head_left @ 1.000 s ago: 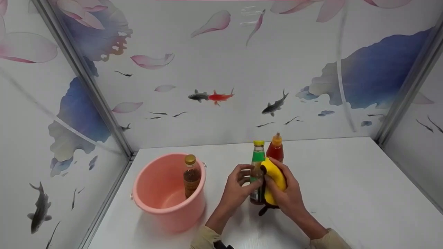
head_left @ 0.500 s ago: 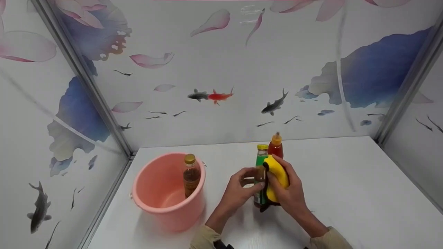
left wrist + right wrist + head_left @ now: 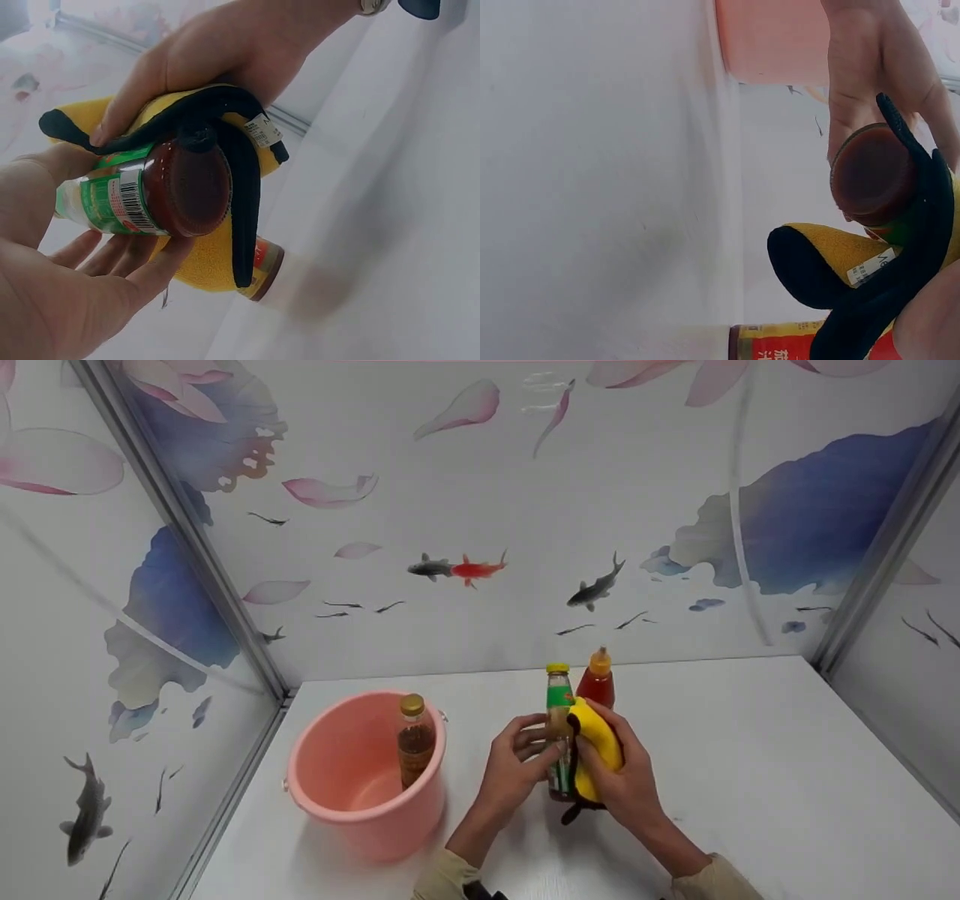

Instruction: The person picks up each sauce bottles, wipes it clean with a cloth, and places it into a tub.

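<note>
In the head view my left hand [image 3: 510, 769] grips a glass sauce bottle [image 3: 559, 697] with a yellow cap and green label, its fingers and thumb round the side. My right hand [image 3: 630, 776] holds a yellow cloth [image 3: 598, 739] with dark edging against the bottle's right side. Seen from the left wrist, the bottle's round base [image 3: 199, 187] faces the camera, raised off the table, and the cloth wraps partly over it. A white tag [image 3: 262, 131] hangs from the cloth's edge. The cloth and fingers hide part of the label.
A red sauce bottle [image 3: 596, 688] with an orange nozzle cap stands just behind the hands. Left of them is a pink bucket [image 3: 390, 836], in which a dark bottle with a gold cap [image 3: 415, 746] leans. White patterned panels enclose the white table [image 3: 757, 765].
The green-labelled bottle shifted slightly right and toward me, then came back left and away. Both hands and the cloth moved a little with it, keeping their hold. Bucket and red bottle stayed put.
</note>
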`<state>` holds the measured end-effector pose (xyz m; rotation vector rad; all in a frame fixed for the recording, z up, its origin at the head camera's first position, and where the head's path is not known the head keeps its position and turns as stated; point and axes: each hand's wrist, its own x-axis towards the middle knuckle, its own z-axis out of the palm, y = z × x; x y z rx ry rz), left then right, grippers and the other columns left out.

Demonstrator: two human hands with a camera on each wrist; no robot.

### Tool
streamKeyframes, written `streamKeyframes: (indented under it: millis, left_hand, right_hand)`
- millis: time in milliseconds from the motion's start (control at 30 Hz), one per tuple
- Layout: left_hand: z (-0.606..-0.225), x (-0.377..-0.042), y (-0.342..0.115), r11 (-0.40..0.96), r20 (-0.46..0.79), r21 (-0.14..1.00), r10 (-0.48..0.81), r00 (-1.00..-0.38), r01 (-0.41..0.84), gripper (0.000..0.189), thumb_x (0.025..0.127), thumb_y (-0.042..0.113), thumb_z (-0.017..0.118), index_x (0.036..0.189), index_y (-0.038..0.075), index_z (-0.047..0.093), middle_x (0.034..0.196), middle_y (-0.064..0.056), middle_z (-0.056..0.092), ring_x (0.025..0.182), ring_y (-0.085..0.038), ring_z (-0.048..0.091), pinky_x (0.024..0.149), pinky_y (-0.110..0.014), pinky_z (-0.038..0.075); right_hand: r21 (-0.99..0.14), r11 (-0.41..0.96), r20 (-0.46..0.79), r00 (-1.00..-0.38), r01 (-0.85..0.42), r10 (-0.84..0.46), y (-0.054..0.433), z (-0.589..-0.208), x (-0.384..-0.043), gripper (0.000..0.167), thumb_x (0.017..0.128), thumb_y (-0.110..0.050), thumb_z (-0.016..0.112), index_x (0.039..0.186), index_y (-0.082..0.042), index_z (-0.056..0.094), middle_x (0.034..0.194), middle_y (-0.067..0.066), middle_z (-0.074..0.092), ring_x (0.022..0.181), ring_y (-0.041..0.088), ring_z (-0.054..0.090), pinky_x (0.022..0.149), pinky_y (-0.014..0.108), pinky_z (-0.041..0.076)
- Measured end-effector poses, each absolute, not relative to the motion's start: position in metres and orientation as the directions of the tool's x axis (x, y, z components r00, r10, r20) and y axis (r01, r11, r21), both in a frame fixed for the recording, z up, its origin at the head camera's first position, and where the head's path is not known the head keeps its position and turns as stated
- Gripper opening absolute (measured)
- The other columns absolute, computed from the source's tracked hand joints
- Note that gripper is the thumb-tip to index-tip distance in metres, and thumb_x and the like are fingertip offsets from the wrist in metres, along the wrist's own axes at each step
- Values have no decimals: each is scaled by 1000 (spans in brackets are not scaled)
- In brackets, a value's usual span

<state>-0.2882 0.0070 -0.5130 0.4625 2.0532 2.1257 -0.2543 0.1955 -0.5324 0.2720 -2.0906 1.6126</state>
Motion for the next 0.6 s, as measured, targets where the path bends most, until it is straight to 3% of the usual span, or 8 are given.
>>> streamKeyframes:
  millis: [433, 600]
  left_hand:
    - [-510, -292, 4, -111, 123, 989, 301, -946, 94, 55, 100, 37, 79, 148, 21, 58, 141, -5, 73, 129, -25, 72, 97, -40, 66]
    - [-510, -291, 1, -66, 139, 990, 343, -929, 124, 55, 100, 37, 80, 148, 22, 56, 142, -2, 72, 131, -24, 70, 106, -44, 62]
  right_hand:
    - [-862, 302, 460, -879, -407, 126, 191, -532, -253, 58, 103, -19, 75, 156, -32, 54, 146, -6, 63, 114, 16, 63, 98, 22, 57]
    - [-857, 300, 471, -873, -419, 127, 192, -532, -253, 59, 103, -18, 76, 155, -31, 55, 146, -7, 63, 113, 16, 63, 96, 21, 57]
